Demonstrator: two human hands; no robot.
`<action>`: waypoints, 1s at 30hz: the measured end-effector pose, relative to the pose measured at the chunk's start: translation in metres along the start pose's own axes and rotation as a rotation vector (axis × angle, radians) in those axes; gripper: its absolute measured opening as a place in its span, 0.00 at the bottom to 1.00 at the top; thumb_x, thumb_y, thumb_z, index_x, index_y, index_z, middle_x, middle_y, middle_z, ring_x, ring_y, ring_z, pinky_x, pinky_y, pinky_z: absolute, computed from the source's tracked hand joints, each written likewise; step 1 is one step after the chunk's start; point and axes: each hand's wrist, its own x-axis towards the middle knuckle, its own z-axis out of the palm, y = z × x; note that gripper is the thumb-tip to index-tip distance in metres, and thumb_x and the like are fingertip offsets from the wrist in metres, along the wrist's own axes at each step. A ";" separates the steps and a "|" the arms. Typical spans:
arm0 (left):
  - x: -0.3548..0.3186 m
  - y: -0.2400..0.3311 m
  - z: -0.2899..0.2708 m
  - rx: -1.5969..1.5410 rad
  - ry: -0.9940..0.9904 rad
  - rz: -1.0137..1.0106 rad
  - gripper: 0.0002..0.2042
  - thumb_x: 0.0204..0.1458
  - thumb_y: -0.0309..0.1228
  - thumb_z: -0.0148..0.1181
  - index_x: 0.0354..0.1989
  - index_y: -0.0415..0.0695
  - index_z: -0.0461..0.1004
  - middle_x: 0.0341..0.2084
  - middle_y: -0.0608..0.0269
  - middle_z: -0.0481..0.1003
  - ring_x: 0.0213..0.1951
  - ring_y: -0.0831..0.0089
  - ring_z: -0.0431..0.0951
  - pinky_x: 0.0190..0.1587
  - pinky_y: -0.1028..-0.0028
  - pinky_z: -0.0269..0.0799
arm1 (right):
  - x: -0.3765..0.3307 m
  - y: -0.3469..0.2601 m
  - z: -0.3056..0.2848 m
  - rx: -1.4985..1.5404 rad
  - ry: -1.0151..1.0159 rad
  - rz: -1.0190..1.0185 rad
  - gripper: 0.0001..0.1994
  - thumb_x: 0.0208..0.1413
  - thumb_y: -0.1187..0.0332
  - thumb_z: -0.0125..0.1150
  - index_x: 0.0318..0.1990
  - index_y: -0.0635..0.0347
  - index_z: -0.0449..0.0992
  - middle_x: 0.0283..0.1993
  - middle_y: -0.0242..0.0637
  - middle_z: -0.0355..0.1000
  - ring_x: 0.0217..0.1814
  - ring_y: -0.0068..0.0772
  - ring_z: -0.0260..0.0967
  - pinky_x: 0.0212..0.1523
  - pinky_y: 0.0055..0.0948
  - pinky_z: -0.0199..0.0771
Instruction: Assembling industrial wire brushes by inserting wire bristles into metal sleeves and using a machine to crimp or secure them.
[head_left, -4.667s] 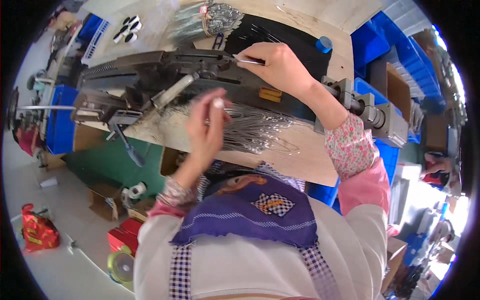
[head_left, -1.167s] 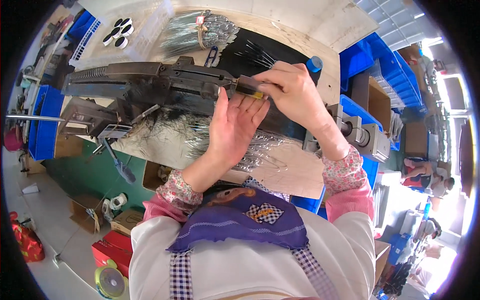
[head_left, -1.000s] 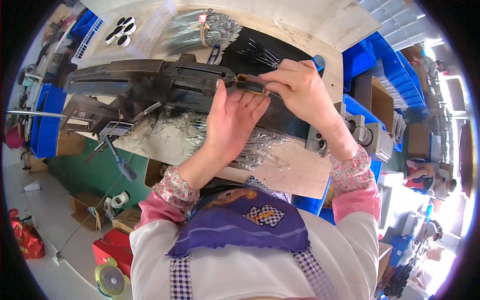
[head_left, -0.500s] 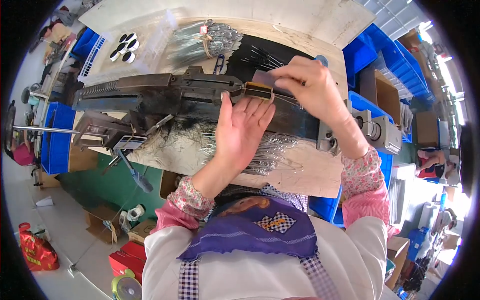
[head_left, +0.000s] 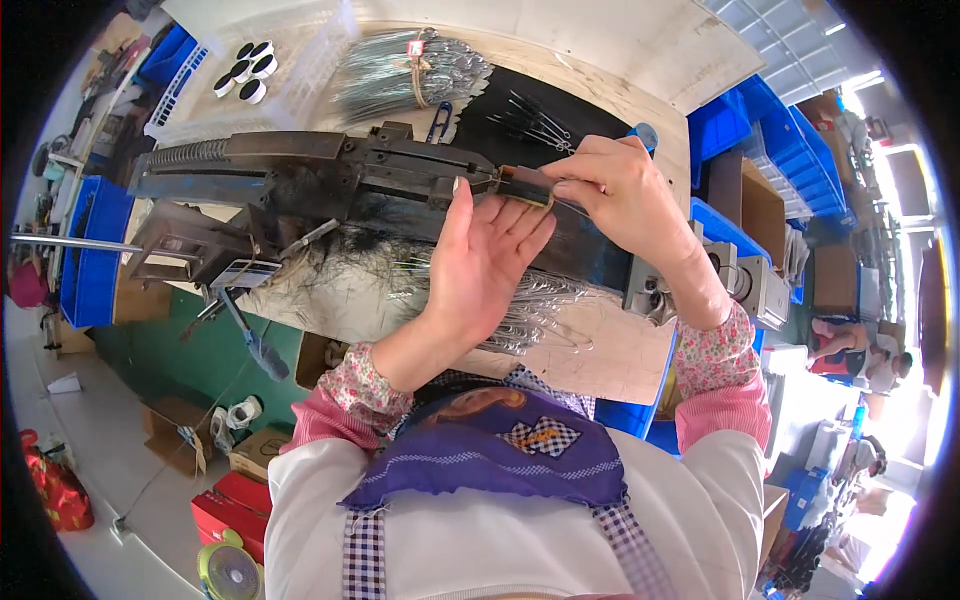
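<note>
My left hand [head_left: 480, 255] is palm up with fingers stretched out and thumb raised. Its fingertips lie under a dark oblong piece [head_left: 522, 188] with a yellowish edge, at the right end of a long dark metal machine [head_left: 400, 165]. My right hand [head_left: 620, 190] reaches over from the right. Its thumb and fingers are pinched at that piece's right end; what they grip is hidden. A thin wire [head_left: 572, 207] shows below the right fingertips.
Looped wires [head_left: 525, 315] lie in front of the machine. Behind it are a tied wire bundle [head_left: 410, 75], several wires on black cloth [head_left: 530, 120] and a clear crate [head_left: 300, 90] with black-and-white round pieces. A metal motor unit [head_left: 760, 285] stands right, near blue bins [head_left: 720, 120].
My right hand has come down slightly, and the flat translucent piece seen at its fingertips no longer shows there. My left hand stays under the oblong piece. The whole view has shifted slightly.
</note>
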 end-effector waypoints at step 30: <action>-0.004 0.006 0.005 -0.004 0.050 0.019 0.27 0.61 0.53 0.44 0.45 0.35 0.68 0.40 0.58 0.72 0.51 0.60 0.69 0.64 0.61 0.56 | -0.012 -0.042 0.019 -0.464 0.062 -0.190 0.08 0.39 0.74 0.60 0.28 0.65 0.70 0.19 0.43 0.71 0.23 0.43 0.75 0.20 0.34 0.74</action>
